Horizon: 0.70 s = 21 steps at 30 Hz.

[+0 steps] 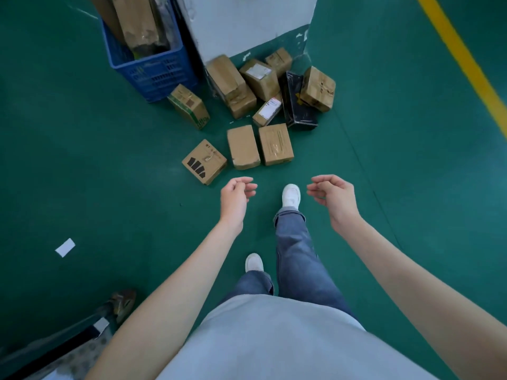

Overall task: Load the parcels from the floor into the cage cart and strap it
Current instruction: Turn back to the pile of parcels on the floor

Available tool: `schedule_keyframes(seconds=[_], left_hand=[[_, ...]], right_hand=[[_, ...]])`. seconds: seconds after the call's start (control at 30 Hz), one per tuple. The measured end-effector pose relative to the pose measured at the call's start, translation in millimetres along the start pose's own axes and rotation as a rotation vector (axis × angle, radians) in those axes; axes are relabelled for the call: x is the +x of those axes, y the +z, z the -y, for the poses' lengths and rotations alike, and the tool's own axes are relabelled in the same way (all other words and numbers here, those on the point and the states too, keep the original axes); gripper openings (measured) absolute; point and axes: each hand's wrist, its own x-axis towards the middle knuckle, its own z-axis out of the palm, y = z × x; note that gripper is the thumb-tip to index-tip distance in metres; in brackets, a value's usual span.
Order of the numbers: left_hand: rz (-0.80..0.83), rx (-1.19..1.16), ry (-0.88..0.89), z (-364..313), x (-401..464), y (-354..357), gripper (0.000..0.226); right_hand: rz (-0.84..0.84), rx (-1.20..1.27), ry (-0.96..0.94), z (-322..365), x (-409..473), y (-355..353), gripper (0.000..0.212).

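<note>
On floor ahead: parcels (242, 146) | blue crate (153, 69) behind-L | pillar (247, 26) behind

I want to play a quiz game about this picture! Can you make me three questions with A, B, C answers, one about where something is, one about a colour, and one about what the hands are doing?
1. Where is the black parcel?
A. Inside the blue crate
B. On the floor among the brown boxes
C. In a hand

2. What colour is the crate by the wall?
A. Blue
B. Red
C. White

3. What are the left hand and right hand doing?
A. Lifting one box together
B. Pulling a strap
C. Holding nothing, fingers loosely curled

Answers:
1. B, it lies on the green floor between cardboard boxes, near the wall.
2. A, its plastic sides are blue.
3. C, both hands hang over the floor with nothing in them.
</note>
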Motion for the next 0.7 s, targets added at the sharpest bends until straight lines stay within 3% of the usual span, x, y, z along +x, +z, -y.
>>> schedule_keyframes(seconds=[0.4,0.57,0.7], left_hand=[[-0.117,0.04,-0.119,-91.0,142.2,79.8,0.031],[-0.098,0.071,-0.159,-100.3,193.6,94.1,0.026],[-0.01,0.047,-0.288,-90.4,252.7,104.9,0.028]], right_hand=[[0.09,-0.178,0.106,111.9,183.3,19.5,0.026],[0.086,-0.238,0.147,121.8,238.5,33.5,0.026],[0.109,-0.289,0.21,104.2,290.2,50.0,0.022]])
